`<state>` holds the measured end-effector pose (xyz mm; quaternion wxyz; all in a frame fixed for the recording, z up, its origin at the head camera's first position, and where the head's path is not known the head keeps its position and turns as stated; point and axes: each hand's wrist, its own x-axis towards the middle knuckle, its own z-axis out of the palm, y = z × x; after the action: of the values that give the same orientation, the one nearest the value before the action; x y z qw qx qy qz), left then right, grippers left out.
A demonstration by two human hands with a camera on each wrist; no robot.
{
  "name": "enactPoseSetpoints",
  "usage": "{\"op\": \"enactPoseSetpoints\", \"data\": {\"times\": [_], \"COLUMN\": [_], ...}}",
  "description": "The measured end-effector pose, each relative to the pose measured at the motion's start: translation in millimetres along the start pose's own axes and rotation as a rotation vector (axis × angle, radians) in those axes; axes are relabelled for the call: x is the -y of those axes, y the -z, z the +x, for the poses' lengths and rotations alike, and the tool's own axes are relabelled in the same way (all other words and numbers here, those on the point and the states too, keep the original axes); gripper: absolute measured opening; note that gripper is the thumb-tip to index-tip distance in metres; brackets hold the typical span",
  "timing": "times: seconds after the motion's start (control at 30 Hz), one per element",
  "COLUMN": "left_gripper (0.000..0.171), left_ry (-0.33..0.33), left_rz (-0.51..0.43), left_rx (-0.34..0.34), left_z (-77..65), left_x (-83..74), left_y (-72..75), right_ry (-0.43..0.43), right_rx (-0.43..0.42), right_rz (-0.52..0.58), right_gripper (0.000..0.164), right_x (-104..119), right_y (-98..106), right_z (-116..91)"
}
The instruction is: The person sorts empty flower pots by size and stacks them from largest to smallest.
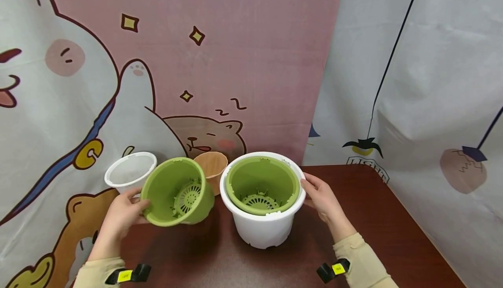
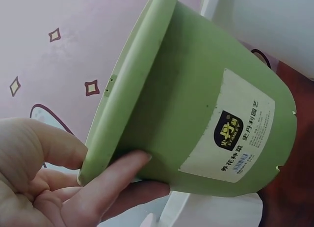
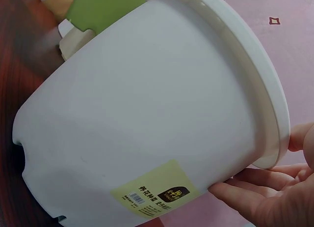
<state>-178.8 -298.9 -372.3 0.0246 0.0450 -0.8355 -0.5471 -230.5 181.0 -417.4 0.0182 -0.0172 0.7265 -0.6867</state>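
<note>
My left hand (image 1: 123, 211) grips a green plastic flowerpot (image 1: 159, 192) by its rim, thumb inside and fingers under the outside. The pot is tilted, its slotted bottom visible through the opening. In the left wrist view a white label (image 2: 230, 138) shows on its side. My right hand (image 1: 321, 195) pinches the rim of a large white flowerpot (image 1: 263, 229), thumb at the rim and fingers beneath it. Nested inside the white pot is another green flowerpot (image 1: 239, 183), with a slotted bottom. The right wrist view shows a yellowish label (image 3: 152, 195) on the white pot.
Behind the tilted green pot stand a smaller white pot (image 1: 129, 170) at the left and a tan-orange pot (image 1: 212, 165) nearer the middle. The dark red-brown table (image 1: 377, 218) ends at a printed cloth backdrop (image 1: 267, 69) and a grey cloth (image 1: 424, 82) on the right.
</note>
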Motion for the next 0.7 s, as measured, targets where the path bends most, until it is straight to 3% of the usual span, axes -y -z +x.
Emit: {"op": "enactPoseSetpoints", "data": {"times": [0.7], "left_gripper": [0.051], "left_ry": [-0.048], "left_rz": [-0.044], "left_rx": [-0.06], "left_z": [-2.0], "left_x": [-17.9], "left_y": [9.5], "right_ry": [-0.013], "right_rx": [-0.007], "right_rz": [0.011], "right_gripper": [0.047], "right_x": [-1], "right_y": [-2], "right_z": [1]}}
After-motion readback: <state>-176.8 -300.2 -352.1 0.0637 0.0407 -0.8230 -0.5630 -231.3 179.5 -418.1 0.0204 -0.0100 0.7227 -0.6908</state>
